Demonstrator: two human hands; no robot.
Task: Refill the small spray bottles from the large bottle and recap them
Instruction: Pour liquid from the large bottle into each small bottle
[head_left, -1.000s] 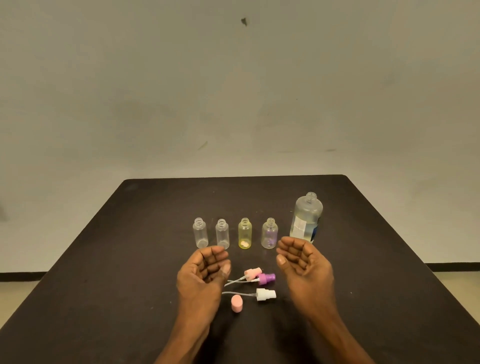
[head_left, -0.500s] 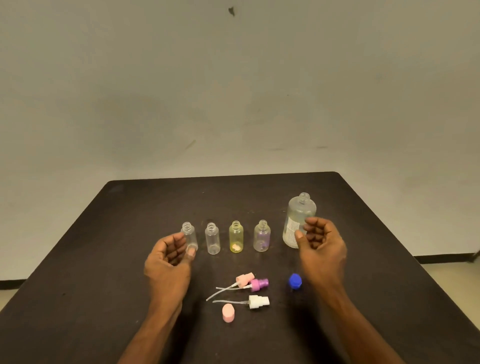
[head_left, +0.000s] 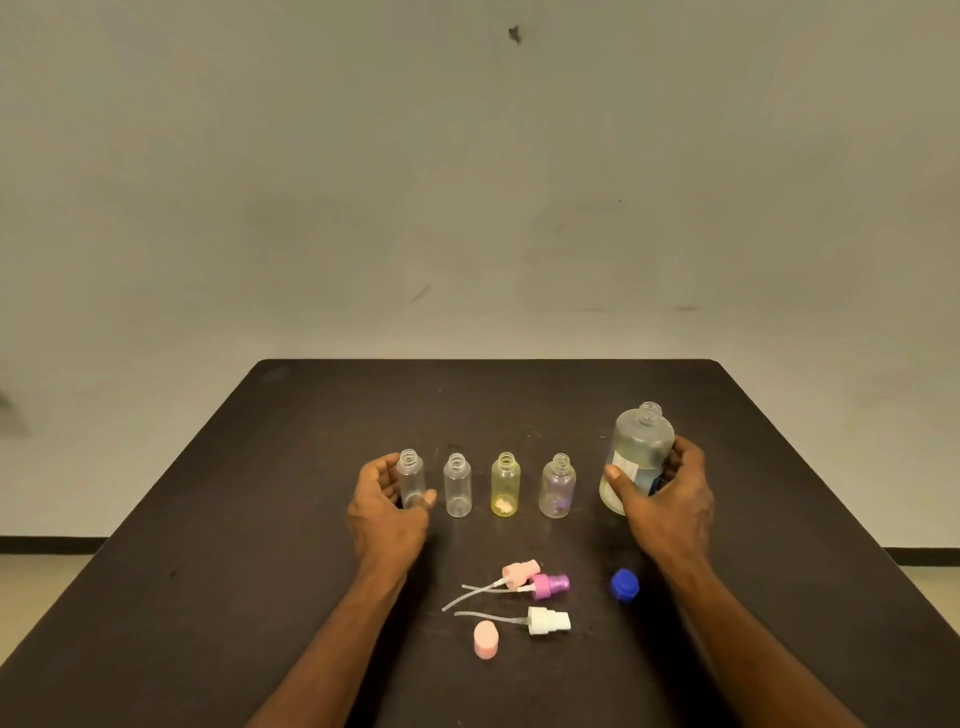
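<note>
A person is taking hold of two bottles at a dark table (head_left: 260, 519) as a refill is getting under way. The right hand (head_left: 670, 499) is wrapping its thumb and curled fingers around the large bottle (head_left: 636, 447), uncapped and standing upright at the right end of the row. The left hand (head_left: 387, 506) is curling round the leftmost small bottle (head_left: 410, 475), thumb touching its base, though how firmly it is gripping cannot be told. Three more small bottles (clear (head_left: 457, 486), yellow (head_left: 505, 483), faintly purple (head_left: 557, 486)) are standing open-necked between the hands. Nearer the camera, the pink sprayer (head_left: 521, 571), purple sprayer (head_left: 551, 585), white sprayer (head_left: 548, 621), pink cap (head_left: 486, 640) and blue cap (head_left: 624, 584) are lying loose. The narrow necks look like the risk: a fast tilt of the wide-mouthed large bottle would likely be sending liquid over the rim, and a passing wrist could be toppling the light neighbours.
</note>
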